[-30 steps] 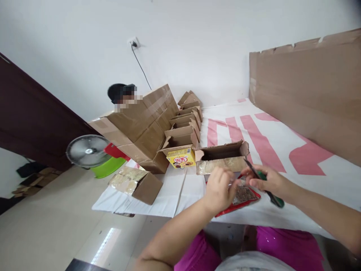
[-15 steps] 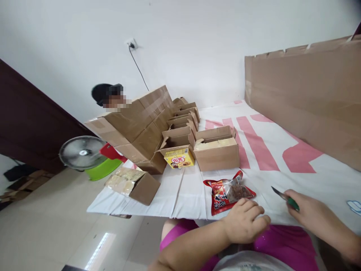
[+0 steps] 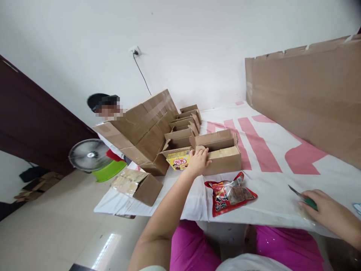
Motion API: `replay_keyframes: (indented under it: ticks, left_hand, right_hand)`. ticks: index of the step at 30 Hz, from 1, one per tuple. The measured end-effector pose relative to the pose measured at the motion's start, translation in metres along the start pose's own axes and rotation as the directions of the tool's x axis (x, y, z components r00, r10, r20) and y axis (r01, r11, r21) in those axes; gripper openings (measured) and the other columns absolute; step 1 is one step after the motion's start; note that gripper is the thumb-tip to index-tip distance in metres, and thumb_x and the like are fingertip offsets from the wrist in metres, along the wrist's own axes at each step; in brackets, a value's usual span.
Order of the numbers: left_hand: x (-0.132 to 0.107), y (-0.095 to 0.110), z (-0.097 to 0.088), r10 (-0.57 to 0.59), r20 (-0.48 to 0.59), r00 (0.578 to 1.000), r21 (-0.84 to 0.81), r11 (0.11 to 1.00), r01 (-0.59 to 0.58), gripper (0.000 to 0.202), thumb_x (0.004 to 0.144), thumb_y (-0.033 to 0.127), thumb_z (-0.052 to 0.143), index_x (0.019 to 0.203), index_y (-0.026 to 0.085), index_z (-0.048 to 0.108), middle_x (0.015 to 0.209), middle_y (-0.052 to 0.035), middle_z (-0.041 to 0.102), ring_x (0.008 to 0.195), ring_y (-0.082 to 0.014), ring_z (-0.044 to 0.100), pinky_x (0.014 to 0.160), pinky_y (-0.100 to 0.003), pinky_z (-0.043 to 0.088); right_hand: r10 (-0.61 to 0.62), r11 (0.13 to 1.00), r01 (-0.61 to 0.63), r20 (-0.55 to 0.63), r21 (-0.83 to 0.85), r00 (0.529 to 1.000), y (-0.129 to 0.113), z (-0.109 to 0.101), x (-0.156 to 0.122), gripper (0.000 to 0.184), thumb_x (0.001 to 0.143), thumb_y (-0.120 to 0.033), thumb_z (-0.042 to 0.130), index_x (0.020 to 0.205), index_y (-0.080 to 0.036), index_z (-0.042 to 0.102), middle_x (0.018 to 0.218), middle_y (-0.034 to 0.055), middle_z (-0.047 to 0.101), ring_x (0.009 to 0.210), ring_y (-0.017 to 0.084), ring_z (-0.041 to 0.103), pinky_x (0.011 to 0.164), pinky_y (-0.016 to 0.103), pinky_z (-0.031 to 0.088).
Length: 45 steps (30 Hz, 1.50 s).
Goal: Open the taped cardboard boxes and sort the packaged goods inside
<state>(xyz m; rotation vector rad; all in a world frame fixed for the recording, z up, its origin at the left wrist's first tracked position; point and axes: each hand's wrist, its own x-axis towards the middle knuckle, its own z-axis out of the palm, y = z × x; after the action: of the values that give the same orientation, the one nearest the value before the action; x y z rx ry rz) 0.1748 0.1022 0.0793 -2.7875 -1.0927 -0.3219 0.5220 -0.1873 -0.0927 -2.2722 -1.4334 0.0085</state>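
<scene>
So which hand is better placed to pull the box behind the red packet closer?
Left. The left hand rests on the box; the right hand is off to the side, holding a knife.

A small brown box and a little knife

The small brown box (image 3: 222,160) is made of cardboard and sits upright on the white and pink cloth (image 3: 270,180), in the middle, a bit far from the person. Its far flap sticks up, and a shiny taped flap lies flat over the top. The left hand (image 3: 199,161) rests on its left top corner with the fingers laid over the edge. The knife (image 3: 303,197) is on the near right side, well apart from the box. It has a green handle and a thin grey blade that points left and away. The right hand (image 3: 324,210) is wrapped around the handle, low over the cloth.
</scene>
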Motion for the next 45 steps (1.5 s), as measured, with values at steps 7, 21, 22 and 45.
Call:
replay_keyframes:
  ticks: [7,21,22,45]
  left_hand:
    - [-0.053,0.034,0.005,0.132,-0.305,0.943,0.054,0.991,-0.121,0.059,0.071,0.039,0.077,0.122,0.017,0.057,0.107,-0.0117,0.059,0.104,-0.0296,0.052,0.101,-0.050,0.034]
    - [-0.116,0.050,0.038,0.280,-0.448,0.849,-0.039,0.943,-0.332,0.017,0.088,0.007,0.047,0.094,0.017,0.059,0.089,-0.0074,0.066,0.084,-0.0208,0.056,0.078,-0.035,0.048]
    - [-0.116,0.050,0.039,0.270,-0.449,0.852,-0.052,0.944,-0.327,0.017,0.088,0.007,0.047,0.095,0.017,0.058,0.089,-0.0075,0.066,0.083,-0.0206,0.057,0.077,-0.034,0.049]
    - [-0.159,-0.059,-0.012,-0.105,-0.656,0.748,0.024,0.987,0.159,0.023,0.073,0.000,0.050,0.082,0.021,0.051,0.092,-0.0058,0.069,0.089,-0.0225,0.062,0.084,-0.040,0.044]
  right_hand:
    - [0.081,0.996,-0.086,0.192,0.020,0.978,-0.009,-0.010,0.034,0.037,0.085,-0.056,0.046,0.101,-0.025,0.060,0.121,0.0150,0.061,0.104,0.027,0.062,0.077,0.038,0.044]
    - [-0.053,0.918,0.150,0.260,-0.367,0.964,-0.068,-0.003,0.073,0.040,0.091,-0.040,0.050,0.120,-0.015,0.063,0.115,0.0158,0.064,0.109,0.034,0.057,0.085,0.043,0.044]
    - [-0.049,0.919,0.151,0.275,-0.364,0.960,-0.069,-0.001,0.073,0.041,0.091,-0.039,0.049,0.122,-0.016,0.062,0.117,0.0154,0.063,0.109,0.033,0.057,0.085,0.043,0.045]
    - [-0.200,0.945,0.193,0.000,-0.263,0.980,-0.065,0.019,0.055,0.050,0.093,-0.040,0.028,0.110,-0.014,0.068,0.121,0.0206,0.062,0.113,0.036,0.052,0.090,0.049,0.043]
